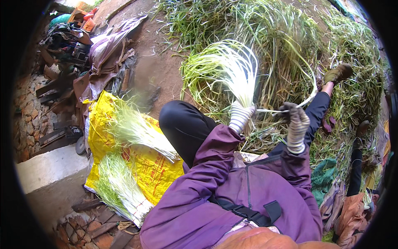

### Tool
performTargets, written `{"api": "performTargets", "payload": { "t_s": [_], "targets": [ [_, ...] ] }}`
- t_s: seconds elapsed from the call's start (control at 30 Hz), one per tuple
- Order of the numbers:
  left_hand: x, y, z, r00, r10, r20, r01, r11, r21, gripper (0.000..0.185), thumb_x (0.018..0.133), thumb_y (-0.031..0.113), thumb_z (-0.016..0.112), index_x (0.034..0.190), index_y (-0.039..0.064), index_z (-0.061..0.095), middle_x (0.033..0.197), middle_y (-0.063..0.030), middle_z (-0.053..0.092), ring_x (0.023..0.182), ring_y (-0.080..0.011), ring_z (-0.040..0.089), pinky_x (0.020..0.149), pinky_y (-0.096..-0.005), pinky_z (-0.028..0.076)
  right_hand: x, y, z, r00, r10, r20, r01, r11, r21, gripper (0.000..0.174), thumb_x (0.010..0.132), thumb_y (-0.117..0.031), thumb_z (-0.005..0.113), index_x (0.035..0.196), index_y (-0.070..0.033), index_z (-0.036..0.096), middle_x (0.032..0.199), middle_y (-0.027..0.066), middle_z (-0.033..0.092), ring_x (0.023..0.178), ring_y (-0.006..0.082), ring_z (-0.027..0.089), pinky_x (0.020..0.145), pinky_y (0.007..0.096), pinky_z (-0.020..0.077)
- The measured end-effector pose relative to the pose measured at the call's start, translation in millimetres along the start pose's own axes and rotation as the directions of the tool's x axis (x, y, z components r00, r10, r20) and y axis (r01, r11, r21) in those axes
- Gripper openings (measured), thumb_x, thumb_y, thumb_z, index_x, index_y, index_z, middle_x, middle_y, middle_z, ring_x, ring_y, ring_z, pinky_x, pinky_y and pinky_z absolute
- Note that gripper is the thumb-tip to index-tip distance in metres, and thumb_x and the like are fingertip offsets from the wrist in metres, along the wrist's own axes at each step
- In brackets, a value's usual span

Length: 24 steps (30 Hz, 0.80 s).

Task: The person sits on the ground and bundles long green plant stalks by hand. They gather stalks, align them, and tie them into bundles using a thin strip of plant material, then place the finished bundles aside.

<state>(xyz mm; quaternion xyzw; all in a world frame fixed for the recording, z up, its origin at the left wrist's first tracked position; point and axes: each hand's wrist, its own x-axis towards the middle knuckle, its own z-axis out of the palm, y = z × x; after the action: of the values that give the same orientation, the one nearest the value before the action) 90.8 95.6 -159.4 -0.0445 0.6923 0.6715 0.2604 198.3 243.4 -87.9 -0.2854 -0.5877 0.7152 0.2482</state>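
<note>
My left hand (242, 114), in a striped knit glove, grips a bunch of pale, long-leaved stalks (239, 74) near their base, the leaves fanning up and left. To its right, my right hand (293, 119), in a striped glove with dark fingers, pinches a single long pale stalk (306, 101) that curves up to the right. A thin white end runs between the two hands. Beyond them spreads a large heap of green stalks and leaves (279, 59). At the left, a loose pale bunch (149, 137) and a bunch with a red tie (124, 190) lie on a yellow printed sack (149, 171).
Bare soil (158, 62) runs between the heap and a pile of cloth and wood scraps (68, 59) at the left. A concrete ledge (53, 168) and broken bricks (77, 230) border the lower left. At the right edge, another person's leg (355, 171) and sleeve (351, 214) show.
</note>
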Motion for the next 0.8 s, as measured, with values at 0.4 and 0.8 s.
{"api": "performTargets", "payload": {
  "t_s": [0.4,0.8],
  "targets": [
    [7.6,-18.2,-1.9,0.991,0.115,-0.071,-0.039,0.744,0.667,0.045,0.071,0.01,0.063,0.115,0.002,0.057,0.096,-0.0214,0.067,0.088,-0.0372,0.065,0.081,-0.0382,0.05,9.2,-112.3,-54.6,0.905,-0.366,-0.219,0.369,0.929,-0.025,0.031,0.09,-0.03,0.065,0.098,0.0,0.069,0.074,0.0086,0.067,0.054,0.0135,0.058,0.047,0.0243,0.0436],
    [21.5,-27.1,-13.3,0.999,-0.048,0.017,0.007,0.458,0.889,0.049,0.072,0.01,0.062,0.119,0.004,0.056,0.097,-0.0226,0.066,0.091,-0.0395,0.063,0.083,-0.0418,0.05,51.6,-245.3,-171.6,0.843,-0.531,0.087,0.336,0.646,0.685,0.016,0.091,-0.01,0.057,0.101,0.003,0.056,0.084,0.0077,0.057,0.074,0.0141,0.051,0.065,0.0293,0.0425]
  ]
}}
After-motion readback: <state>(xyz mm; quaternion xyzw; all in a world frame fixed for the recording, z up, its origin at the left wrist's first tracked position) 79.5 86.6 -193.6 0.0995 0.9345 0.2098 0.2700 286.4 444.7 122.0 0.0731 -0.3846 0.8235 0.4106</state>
